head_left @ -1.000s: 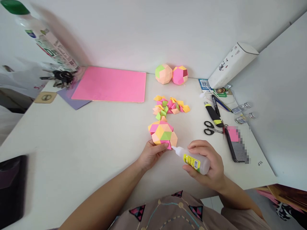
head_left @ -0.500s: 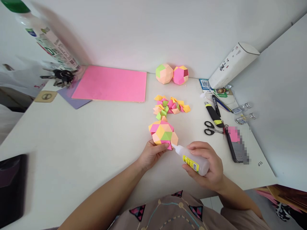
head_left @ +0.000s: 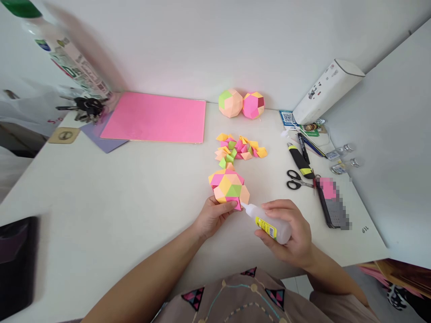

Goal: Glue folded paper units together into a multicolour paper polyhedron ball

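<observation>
My left hand (head_left: 215, 215) grips a partly built paper ball (head_left: 229, 188) of pink, yellow, peach and green folded facets, its thumb on a pink facet at the lower edge. In my right hand (head_left: 292, 233) is a white glue bottle (head_left: 272, 224) with a yellow label, tilted so its thin nozzle meets the ball's lower right edge by the left thumb. Whether glue is coming out is too small to tell. Just beyond the ball lies a pile of small folded paper pieces (head_left: 240, 148) in the same colours. Two rounder paper balls (head_left: 230, 103) stand against the wall.
A pink sheet (head_left: 155, 119) overlaps a purple one (head_left: 107, 134) at the back left, near keys (head_left: 88, 107) and a tall bottle (head_left: 70, 56). On the right are scissors (head_left: 294, 179), a cutter (head_left: 300, 161), a phone (head_left: 328, 202), pens and a white tube (head_left: 326, 92). A black object (head_left: 16, 264) sits left.
The glue bottle and my right hand have shifted very slightly left, the nozzle staying at the ball's edge. My left hand and the ball look the same.
</observation>
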A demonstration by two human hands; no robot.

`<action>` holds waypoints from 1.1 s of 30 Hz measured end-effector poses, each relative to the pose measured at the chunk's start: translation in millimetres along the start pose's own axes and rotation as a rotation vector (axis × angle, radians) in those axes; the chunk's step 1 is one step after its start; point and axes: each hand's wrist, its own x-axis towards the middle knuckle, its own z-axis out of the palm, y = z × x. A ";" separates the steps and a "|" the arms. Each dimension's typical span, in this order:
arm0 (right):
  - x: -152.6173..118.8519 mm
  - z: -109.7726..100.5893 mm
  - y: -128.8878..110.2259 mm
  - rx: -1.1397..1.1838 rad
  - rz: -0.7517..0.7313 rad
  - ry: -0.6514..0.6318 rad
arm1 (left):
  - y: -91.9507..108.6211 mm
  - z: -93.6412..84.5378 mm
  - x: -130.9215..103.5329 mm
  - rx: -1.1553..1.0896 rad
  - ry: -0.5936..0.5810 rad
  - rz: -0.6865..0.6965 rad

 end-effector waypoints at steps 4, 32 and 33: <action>0.0 -0.8 -0.1 -0.019 -0.008 0.007 | -0.9 -0.9 0.9 -0.022 0.008 0.002; -2.6 3.4 -0.6 -0.074 -0.039 0.025 | 2.8 3.3 -1.4 0.005 0.002 -0.007; -2.4 3.3 -0.6 -0.075 -0.037 0.023 | 2.8 3.3 -1.6 0.006 -0.001 -0.005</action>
